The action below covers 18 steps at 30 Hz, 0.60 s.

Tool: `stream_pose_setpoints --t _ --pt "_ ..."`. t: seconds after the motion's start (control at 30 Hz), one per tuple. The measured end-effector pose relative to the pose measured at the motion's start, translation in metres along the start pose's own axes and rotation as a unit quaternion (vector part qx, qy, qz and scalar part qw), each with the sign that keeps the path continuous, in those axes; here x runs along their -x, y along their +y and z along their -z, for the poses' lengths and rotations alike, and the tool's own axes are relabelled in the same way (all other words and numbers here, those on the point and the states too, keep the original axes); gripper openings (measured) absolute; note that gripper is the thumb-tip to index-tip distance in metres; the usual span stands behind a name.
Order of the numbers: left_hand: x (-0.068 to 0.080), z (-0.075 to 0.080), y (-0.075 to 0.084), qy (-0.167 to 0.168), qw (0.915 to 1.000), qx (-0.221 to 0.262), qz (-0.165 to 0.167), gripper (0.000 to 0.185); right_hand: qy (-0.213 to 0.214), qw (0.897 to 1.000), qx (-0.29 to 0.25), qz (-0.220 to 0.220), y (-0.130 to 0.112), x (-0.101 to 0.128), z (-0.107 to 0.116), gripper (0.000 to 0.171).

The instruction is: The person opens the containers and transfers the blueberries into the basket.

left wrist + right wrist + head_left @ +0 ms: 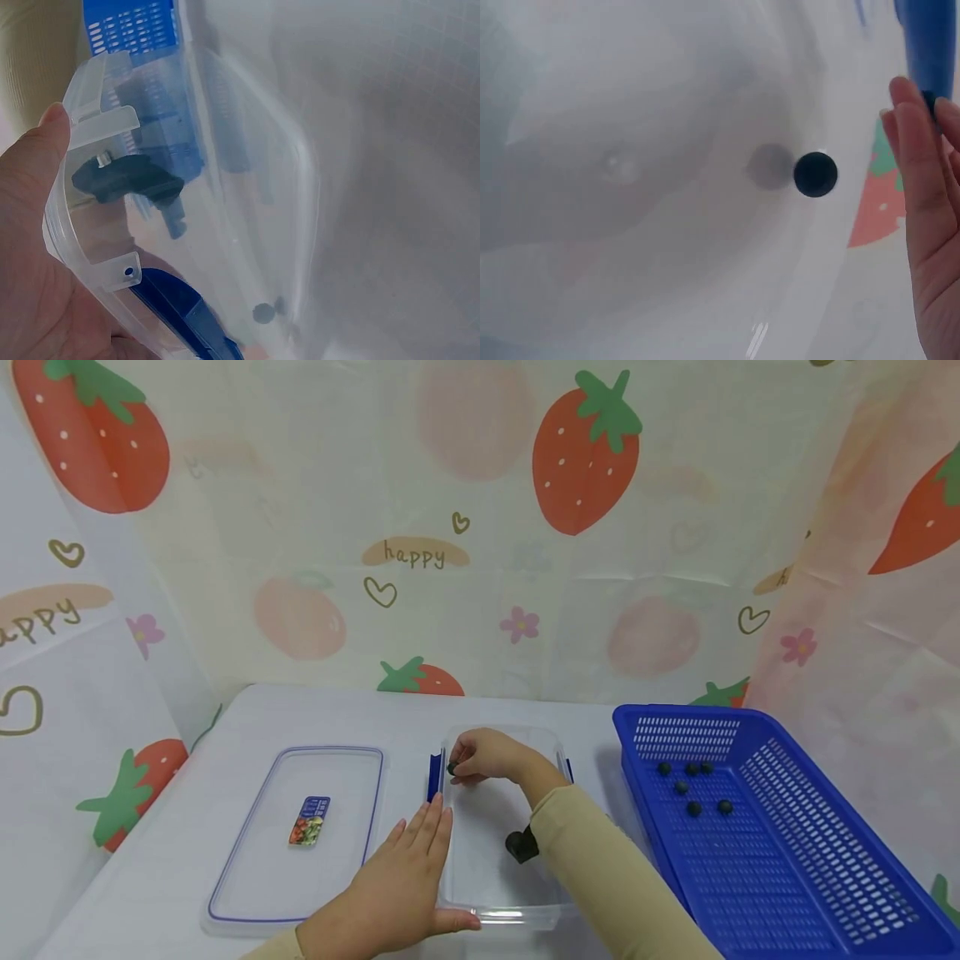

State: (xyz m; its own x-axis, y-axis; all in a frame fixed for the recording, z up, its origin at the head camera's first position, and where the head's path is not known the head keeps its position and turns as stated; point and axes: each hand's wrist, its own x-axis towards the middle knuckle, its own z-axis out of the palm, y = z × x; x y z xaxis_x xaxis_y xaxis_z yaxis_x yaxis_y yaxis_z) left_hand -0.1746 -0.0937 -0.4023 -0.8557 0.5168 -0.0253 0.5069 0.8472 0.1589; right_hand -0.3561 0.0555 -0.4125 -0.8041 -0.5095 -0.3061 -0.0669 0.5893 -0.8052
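A clear plastic container (517,913) stands without its lid in the middle of the table. Over its far left part, my right hand (491,755) pinches a small dark ball (452,768) between thumb and fingertips. The right wrist view shows another dark ball (815,175) lying in the container, apart from the fingers. My left hand (393,881) rests against the container's near left corner, fingers straight, thumb along the near rim. In the left wrist view the thumb (45,154) touches the rim beside a blue latch (184,311) that hangs unfastened.
At the right stands a blue perforated basket (772,860) with several dark balls (693,808) toward its far end. The clear lid (262,868), blue-edged and bearing a label (310,821), lies left of the container. A printed strawberry cloth (450,627) hangs behind the table.
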Motion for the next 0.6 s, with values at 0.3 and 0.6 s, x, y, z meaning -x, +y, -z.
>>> stream_pose_setpoints --t 0.3,0.6 --pt "-0.002 0.0 -0.001 -0.01 0.9999 0.001 0.005 0.112 0.001 1.0 -0.02 0.023 -0.01 0.011 0.014 0.006" --pt "-0.002 -0.002 -0.001 -0.012 0.9999 -0.001 0.009 0.115 0.011 0.998 -0.032 0.046 -0.023 0.029 0.039 0.009"
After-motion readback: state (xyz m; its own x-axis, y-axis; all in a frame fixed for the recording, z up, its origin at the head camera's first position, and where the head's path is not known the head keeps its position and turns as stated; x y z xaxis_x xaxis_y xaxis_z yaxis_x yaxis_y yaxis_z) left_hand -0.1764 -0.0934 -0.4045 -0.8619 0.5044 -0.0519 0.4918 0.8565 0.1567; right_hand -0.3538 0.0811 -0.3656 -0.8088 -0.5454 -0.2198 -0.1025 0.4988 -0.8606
